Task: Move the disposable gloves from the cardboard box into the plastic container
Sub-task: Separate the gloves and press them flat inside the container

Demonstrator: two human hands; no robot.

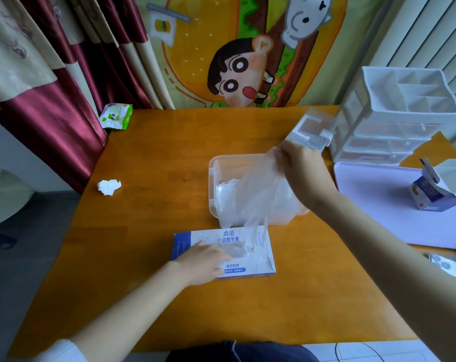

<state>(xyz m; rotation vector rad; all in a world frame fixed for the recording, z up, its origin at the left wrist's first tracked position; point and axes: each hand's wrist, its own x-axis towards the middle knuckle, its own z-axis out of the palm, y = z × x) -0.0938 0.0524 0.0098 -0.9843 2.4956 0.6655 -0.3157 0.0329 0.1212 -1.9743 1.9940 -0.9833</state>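
Glove, clear, thin, crinkled, dangling

We are seeing soft, even light, faint shadows, edges bowing outward, and the left hand blurring slightly.

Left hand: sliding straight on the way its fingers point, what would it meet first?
Likely the left hand meets the bunched clear gloves at the cardboard box opening; depth is unclear.
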